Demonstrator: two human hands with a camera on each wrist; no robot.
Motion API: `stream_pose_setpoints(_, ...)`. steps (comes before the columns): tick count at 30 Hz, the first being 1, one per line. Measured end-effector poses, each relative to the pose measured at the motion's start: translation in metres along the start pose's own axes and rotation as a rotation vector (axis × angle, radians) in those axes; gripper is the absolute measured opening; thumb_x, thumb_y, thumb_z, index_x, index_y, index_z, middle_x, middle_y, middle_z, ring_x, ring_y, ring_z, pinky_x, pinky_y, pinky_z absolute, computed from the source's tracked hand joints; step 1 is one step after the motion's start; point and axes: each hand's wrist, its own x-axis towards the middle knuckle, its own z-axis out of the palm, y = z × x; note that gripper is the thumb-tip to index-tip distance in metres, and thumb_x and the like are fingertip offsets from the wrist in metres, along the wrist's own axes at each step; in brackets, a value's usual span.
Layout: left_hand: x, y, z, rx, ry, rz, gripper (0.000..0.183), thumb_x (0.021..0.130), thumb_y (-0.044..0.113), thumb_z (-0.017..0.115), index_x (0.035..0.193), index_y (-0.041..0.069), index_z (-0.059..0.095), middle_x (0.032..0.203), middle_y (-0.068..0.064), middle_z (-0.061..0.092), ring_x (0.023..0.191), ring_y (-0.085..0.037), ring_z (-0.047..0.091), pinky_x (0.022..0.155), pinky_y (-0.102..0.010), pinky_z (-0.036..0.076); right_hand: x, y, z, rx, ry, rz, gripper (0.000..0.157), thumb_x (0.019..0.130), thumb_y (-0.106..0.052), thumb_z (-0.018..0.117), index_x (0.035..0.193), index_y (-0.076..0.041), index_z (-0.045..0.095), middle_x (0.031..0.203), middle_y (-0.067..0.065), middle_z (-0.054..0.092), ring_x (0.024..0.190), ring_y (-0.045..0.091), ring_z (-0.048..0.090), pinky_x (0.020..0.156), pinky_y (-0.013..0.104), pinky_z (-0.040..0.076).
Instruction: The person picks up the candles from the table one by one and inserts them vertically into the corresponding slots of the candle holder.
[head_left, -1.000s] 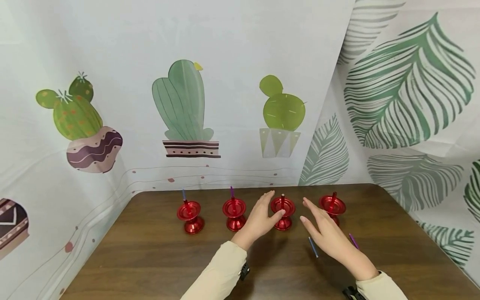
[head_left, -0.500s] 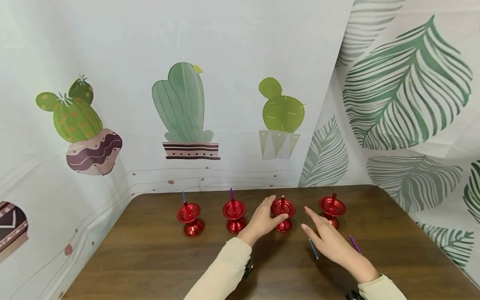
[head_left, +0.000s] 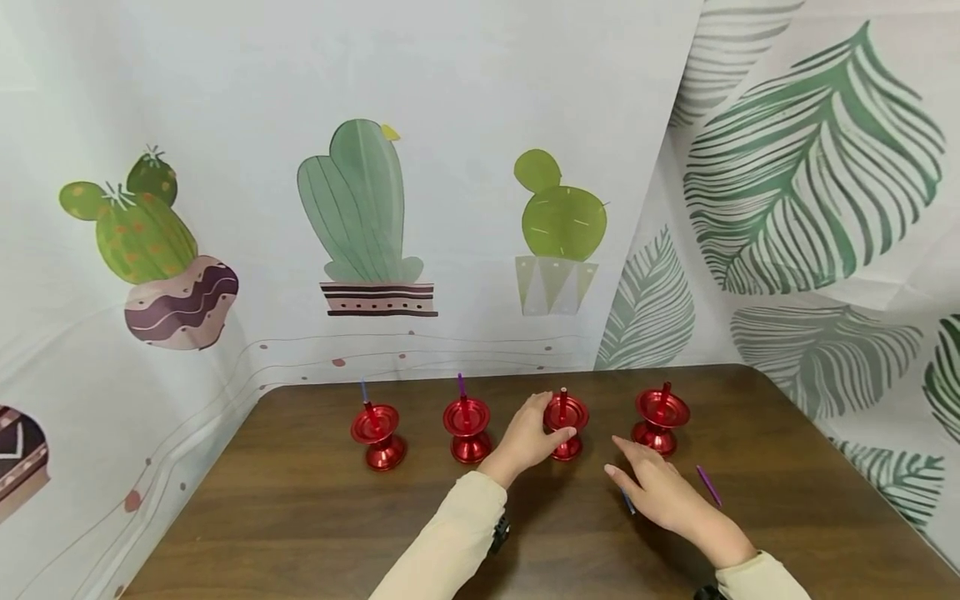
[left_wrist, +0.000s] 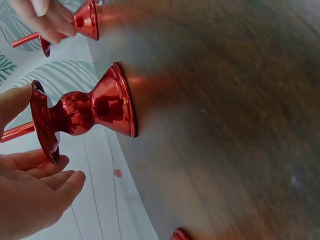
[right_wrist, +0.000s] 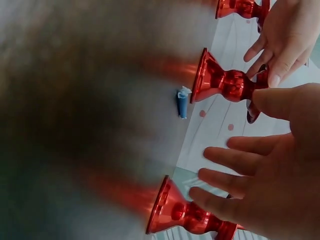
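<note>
In the head view my left hand (head_left: pixel 527 437) holds the dish rim of the third red metal candle holder (head_left: pixel 567 451). In the left wrist view its thumb (left_wrist: pixel 16 102) lies at one side of the dish and the fingers (left_wrist: pixel 47 177) at the other; the holder's base stands on the table. Just above a thin blue candle (head_left: pixel 628 503) hovers my right hand (head_left: pixel 663 493), fingers extended and holding nothing, hiding part of that candle. A purple candle (head_left: pixel 708 485) lies to its right. The rightmost red candle holder (head_left: pixel 657 435) stands behind this hand.
Two more red candle holders stand at left: one (head_left: pixel 386 453) with a blue candle (head_left: pixel 364 391) in its tube, the other (head_left: pixel 470 449) with a purple candle (head_left: pixel 462 385). The wooden table (head_left: pixel 315 508) ends at a patterned cloth backdrop (head_left: pixel 465 208).
My left hand has settled onto the third candle holder's dish. The right hand has lowered slightly toward the near side and now covers more of the loose blue candle.
</note>
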Motion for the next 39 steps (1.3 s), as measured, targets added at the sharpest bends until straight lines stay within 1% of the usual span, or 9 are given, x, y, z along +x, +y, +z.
stream_pose_setpoints(8, 0.001, -0.001, -0.003, 0.0, 0.013, 0.003, 0.065, 0.087, 0.027, 0.072, 0.138, -0.004, 0.046, 0.141, -0.018, 0.049, 0.137, -0.034, 0.037, 0.108, -0.046, 0.036, -0.001, 0.002, 0.001, -0.047, -0.174, 0.117, 0.06, 0.094, -0.034, 0.061, 0.13, 0.013, 0.05, 0.138, 0.038, 0.039, 0.128, 0.056, 0.034, 0.091, 0.075, 0.032)
stream_pose_setpoints(13, 0.002, 0.0, -0.004, -0.004, 0.007, -0.007, 0.065, 0.086, 0.026, 0.072, 0.138, -0.004, 0.046, 0.141, -0.018, 0.049, 0.137, -0.033, 0.036, 0.108, -0.046, 0.036, -0.002, 0.002, 0.002, -0.087, -0.209, 0.105, 0.058, 0.088, -0.027, 0.069, 0.128, 0.012, 0.052, 0.138, 0.038, 0.039, 0.127, 0.056, 0.036, 0.09, 0.073, 0.035)
stream_pose_setpoints(18, 0.001, 0.001, -0.006, -0.001, 0.01, -0.005, 0.065, 0.086, 0.026, 0.073, 0.137, -0.004, 0.046, 0.141, -0.018, 0.049, 0.137, -0.034, 0.036, 0.108, -0.046, 0.036, -0.001, -0.001, 0.004, -0.15, -0.144, 0.032, 0.04, 0.083, -0.016, 0.074, 0.116, 0.006, 0.065, 0.127, 0.034, 0.052, 0.115, 0.05, 0.053, 0.086, 0.067, 0.043)
stream_pose_setpoints(21, 0.001, 0.002, -0.006, -0.001, 0.007, -0.009, 0.065, 0.086, 0.026, 0.073, 0.138, -0.004, 0.046, 0.141, -0.018, 0.049, 0.137, -0.034, 0.036, 0.108, -0.046, 0.036, -0.002, -0.003, 0.005, -0.164, -0.08, -0.017, 0.023, 0.078, -0.009, 0.077, 0.099, 0.001, 0.072, 0.116, 0.028, 0.061, 0.102, 0.045, 0.062, 0.08, 0.062, 0.048)
stream_pose_setpoints(23, 0.0, 0.002, -0.005, -0.003, 0.006, -0.01, 0.066, 0.086, 0.025, 0.073, 0.138, -0.005, 0.046, 0.141, -0.019, 0.049, 0.137, -0.035, 0.036, 0.108, -0.046, 0.036, -0.003, -0.003, 0.006, -0.167, -0.04, -0.044, 0.013, 0.074, -0.005, 0.079, 0.084, -0.005, 0.071, 0.106, 0.019, 0.066, 0.093, 0.038, 0.066, 0.074, 0.056, 0.051)
stream_pose_setpoints(26, -0.001, 0.003, -0.005, -0.006, 0.003, -0.01, 0.065, 0.086, 0.025, 0.073, 0.137, -0.006, 0.046, 0.141, -0.019, 0.049, 0.137, -0.035, 0.036, 0.108, -0.046, 0.035, -0.004, -0.004, 0.008, -0.167, 0.004, -0.069, 0.02, 0.071, -0.002, 0.08, 0.069, -0.014, 0.064, 0.094, 0.005, 0.066, 0.078, 0.026, 0.065, 0.062, 0.043, 0.051)
stream_pose_setpoints(30, -0.001, 0.003, -0.004, -0.009, 0.004, -0.01, 0.065, 0.086, 0.024, 0.073, 0.137, -0.005, 0.046, 0.14, -0.019, 0.049, 0.137, -0.035, 0.036, 0.108, -0.046, 0.035, -0.006, -0.004, 0.009, -0.183, 0.028, -0.096, 0.029, 0.07, -0.001, 0.08, 0.064, -0.018, 0.057, 0.08, -0.006, 0.058, 0.065, 0.013, 0.055, 0.053, 0.031, 0.043)
stream_pose_setpoints(32, -0.001, 0.003, -0.003, -0.01, 0.0, -0.017, 0.065, 0.086, 0.025, 0.073, 0.137, -0.005, 0.046, 0.141, -0.018, 0.049, 0.138, -0.034, 0.035, 0.108, -0.046, 0.036, -0.006, -0.003, 0.01, -0.204, 0.033, -0.107, 0.03, 0.071, -0.001, 0.08, 0.064, -0.018, 0.055, 0.075, -0.008, 0.053, 0.063, 0.011, 0.051, 0.051, 0.029, 0.041)
stream_pose_setpoints(39, 0.0, 0.003, 0.0, 0.001, 0.002, -0.004, 0.065, 0.087, 0.026, 0.072, 0.137, -0.005, 0.046, 0.141, -0.018, 0.049, 0.138, -0.034, 0.036, 0.109, -0.046, 0.035, -0.008, -0.007, 0.01, -0.271, 0.108, -0.147, 0.031, 0.071, 0.001, 0.079, 0.067, -0.015, 0.052, 0.069, -0.007, 0.047, 0.062, 0.014, 0.05, 0.051, 0.029, 0.04)
